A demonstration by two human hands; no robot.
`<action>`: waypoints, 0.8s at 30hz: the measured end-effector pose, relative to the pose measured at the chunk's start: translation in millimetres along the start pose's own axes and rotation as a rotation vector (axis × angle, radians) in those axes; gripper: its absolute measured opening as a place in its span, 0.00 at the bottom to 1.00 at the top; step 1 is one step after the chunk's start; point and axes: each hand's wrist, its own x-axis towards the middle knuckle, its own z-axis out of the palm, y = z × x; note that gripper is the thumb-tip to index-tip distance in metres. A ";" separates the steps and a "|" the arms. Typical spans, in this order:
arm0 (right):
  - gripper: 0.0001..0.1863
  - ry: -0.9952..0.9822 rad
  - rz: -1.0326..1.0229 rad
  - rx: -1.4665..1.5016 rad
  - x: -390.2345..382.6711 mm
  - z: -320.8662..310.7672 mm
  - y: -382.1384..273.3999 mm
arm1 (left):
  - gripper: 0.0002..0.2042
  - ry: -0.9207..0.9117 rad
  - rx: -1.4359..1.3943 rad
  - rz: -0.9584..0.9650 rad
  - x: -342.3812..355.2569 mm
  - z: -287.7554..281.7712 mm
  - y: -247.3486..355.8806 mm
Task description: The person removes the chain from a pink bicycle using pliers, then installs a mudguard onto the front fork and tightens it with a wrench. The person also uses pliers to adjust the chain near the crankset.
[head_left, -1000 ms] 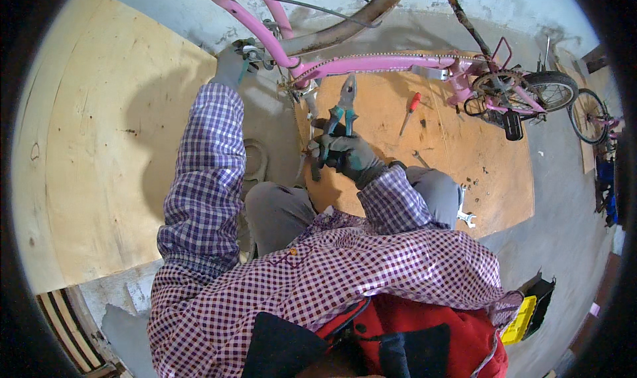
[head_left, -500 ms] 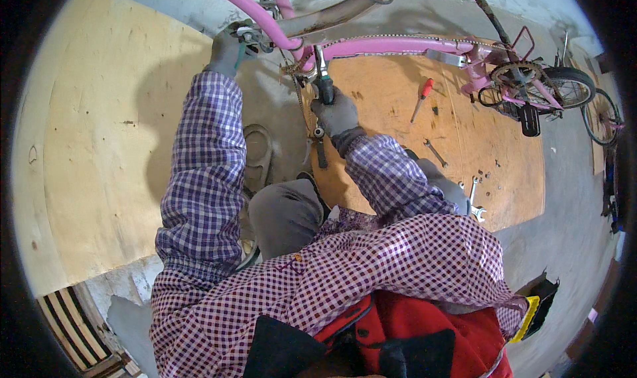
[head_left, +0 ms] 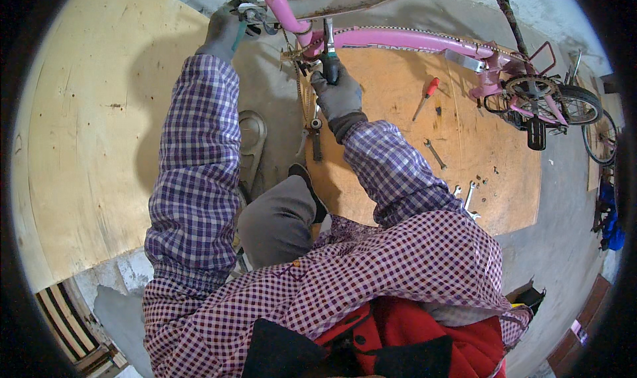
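Note:
My left hand [head_left: 222, 32], in a grey glove, is closed at the far left beside the pink bicycle frame [head_left: 277, 6]. A teal handle [head_left: 238, 36] shows in its grip, next to a silver metal part [head_left: 250, 11]; I cannot make out the tool's kind. In my gloved right hand [head_left: 340, 96] is a hand tool [head_left: 330, 58] with a black-and-green grip. Its silver head reaches up against the pink tube's lower joint. A bicycle chain [head_left: 424, 33] runs along the frame, and part of it hangs down left of my right hand.
On the brown board lie a red screwdriver [head_left: 426, 99], a spanner [head_left: 435, 154], more spanners [head_left: 470, 195] and small loose parts. A ratchet-like tool [head_left: 316, 138] lies near my foot. A grey chain guard [head_left: 252, 146] rests on the floor. Pale plywood [head_left: 93, 139] covers the left.
My view has shifted slightly, and both hands sit higher in it. The left hand stays at the metal part; the right still holds its tool against the frame.

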 end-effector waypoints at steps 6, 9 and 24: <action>0.23 -0.029 0.040 0.079 5.1 5.7 0.8 | 0.15 -0.040 -0.020 0.013 -4.1 2.2 8.3; 0.23 -0.026 0.017 0.078 4.1 7.9 0.2 | 0.14 -0.042 -0.060 -0.016 -10.2 7.3 16.0; 0.23 -0.004 -0.005 0.117 3.6 21.4 -3.5 | 0.18 -0.048 0.668 0.397 69.2 -26.7 -83.5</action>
